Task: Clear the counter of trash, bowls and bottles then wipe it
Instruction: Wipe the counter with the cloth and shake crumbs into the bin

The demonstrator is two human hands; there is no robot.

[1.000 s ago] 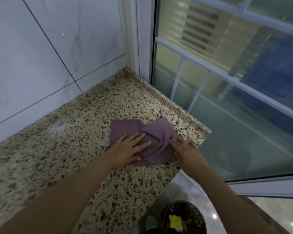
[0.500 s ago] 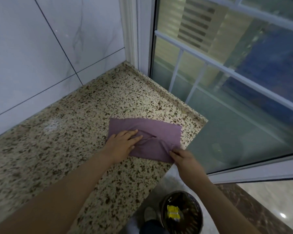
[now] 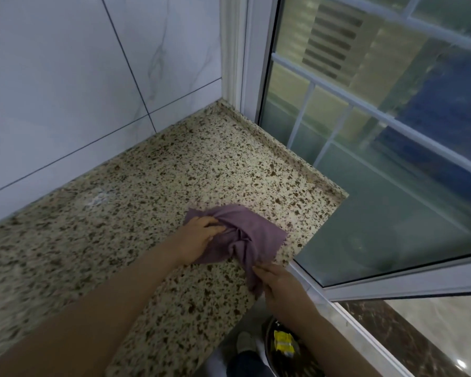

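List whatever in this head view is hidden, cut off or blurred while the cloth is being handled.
- Counter: its left and near parts run past the frame edge.
- Cloth: part lies under the left hand; its near end is pinched by the right hand.
- Trash bin: cut by the bottom edge and crossed by the right forearm; only a yellow wrapper shows.
- Outside the window: blurred.

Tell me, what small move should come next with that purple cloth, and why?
Probably flatten the purple cloth again. It lies bunched near the speckled counter edge, the left hand gripping one end and the right hand pinching its hanging corner; flat, it wipes more.
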